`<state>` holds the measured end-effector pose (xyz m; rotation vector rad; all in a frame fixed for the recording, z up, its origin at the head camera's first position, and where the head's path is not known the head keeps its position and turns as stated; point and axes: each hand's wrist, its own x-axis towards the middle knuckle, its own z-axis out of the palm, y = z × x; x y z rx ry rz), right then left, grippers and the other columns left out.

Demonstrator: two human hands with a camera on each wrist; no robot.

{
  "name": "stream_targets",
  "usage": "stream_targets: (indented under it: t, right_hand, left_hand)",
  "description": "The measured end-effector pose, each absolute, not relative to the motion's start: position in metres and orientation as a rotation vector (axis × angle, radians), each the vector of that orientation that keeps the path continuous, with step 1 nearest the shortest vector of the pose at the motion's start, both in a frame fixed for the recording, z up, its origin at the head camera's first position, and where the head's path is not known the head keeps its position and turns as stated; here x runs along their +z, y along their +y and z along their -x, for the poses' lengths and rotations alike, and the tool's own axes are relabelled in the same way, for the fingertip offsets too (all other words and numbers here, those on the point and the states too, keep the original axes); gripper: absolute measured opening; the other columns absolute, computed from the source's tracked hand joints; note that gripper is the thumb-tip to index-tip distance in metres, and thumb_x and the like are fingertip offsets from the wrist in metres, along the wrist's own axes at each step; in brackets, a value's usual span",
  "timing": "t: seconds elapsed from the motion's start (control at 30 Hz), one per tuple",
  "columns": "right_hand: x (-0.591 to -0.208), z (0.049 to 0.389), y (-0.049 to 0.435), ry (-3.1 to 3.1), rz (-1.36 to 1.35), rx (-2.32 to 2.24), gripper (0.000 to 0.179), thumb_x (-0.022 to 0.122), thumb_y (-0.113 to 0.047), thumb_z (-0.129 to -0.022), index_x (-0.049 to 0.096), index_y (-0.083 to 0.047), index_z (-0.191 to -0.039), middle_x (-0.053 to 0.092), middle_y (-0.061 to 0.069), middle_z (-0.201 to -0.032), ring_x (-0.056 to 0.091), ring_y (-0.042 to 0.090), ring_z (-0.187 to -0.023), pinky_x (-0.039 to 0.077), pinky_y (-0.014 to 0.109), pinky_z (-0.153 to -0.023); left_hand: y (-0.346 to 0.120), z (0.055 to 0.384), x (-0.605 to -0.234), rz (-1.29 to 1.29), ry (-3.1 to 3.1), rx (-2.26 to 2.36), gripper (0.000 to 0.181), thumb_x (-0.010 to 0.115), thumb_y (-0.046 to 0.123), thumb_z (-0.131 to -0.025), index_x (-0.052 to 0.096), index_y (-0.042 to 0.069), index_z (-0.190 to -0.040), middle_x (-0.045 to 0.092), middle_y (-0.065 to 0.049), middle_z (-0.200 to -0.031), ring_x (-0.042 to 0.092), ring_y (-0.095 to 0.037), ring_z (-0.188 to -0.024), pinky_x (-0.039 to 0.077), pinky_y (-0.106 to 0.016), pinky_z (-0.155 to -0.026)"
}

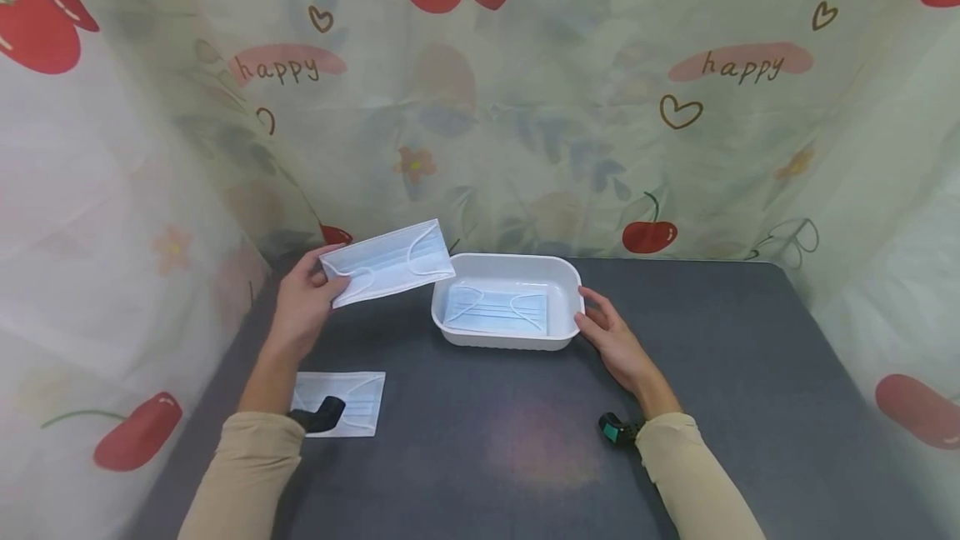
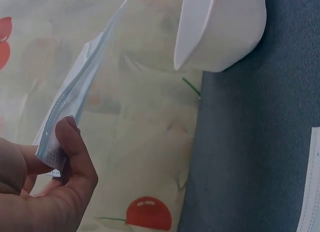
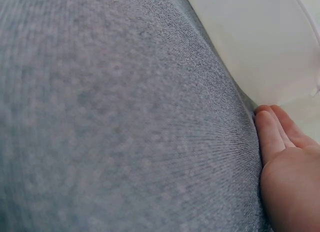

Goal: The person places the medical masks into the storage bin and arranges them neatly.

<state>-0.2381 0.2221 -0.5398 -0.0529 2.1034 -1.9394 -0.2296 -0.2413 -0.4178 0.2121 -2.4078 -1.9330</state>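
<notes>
A pale blue pleated face mask point(image 1: 390, 263) with white ear loops is pinched at its left end by my left hand point(image 1: 306, 294). It is raised above the table, tilted, its right corner overlapping the white plastic tray's left end in the head view. In the left wrist view, my thumb and fingers close on the mask's point(image 2: 75, 99) edge. My right hand point(image 1: 617, 346) holds the right end of the tray point(image 1: 510, 342) at its rim; in the right wrist view, fingers point(image 3: 270, 129) lie against its outer wall. Inside the tray, another mask point(image 1: 497, 312) lies flat toward the left.
One more mask point(image 1: 363, 402) lies on the dark grey table point(image 1: 465, 440), partly hidden behind my left wrist and its black strap point(image 1: 321, 415). A printed curtain point(image 1: 525, 107) with cherries and hearts hangs behind the table and along both sides.
</notes>
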Motion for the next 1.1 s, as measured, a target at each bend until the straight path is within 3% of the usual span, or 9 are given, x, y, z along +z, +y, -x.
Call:
stream_targets:
  t: [0.3,1.1]
  right_hand:
    - [-0.54,0.238,0.222,2.116,0.037,-1.941,0.065,0.057,-0.036,-0.105,0.024,-0.03,-0.161,0.029,0.018,-0.166,0.031,0.034,-0.153,0.019,0.056,-0.129]
    - [-0.543,0.24,0.222,2.114,0.019,-1.953,0.062,0.056,-0.03,-0.106,0.025,-0.029,-0.16,0.029,0.018,-0.166,0.031,0.034,-0.154,0.018,0.056,-0.129]
  left_hand:
    - [-0.225,0.233,-0.415,-0.136,-2.434,-1.961,0.056,0.061,0.008,-0.102,0.042,0.018,-0.154,0.056,-0.019,-0.147,0.067,-0.011,-0.1,0.059,-0.019,-0.077]
    - [-0.184,0.254,-0.417,-0.063,-2.367,-2.137,0.058,0.063,0.003,-0.099,0.044,0.015,-0.153,0.058,-0.024,-0.141,0.068,-0.007,-0.092,0.059,-0.022,-0.075]
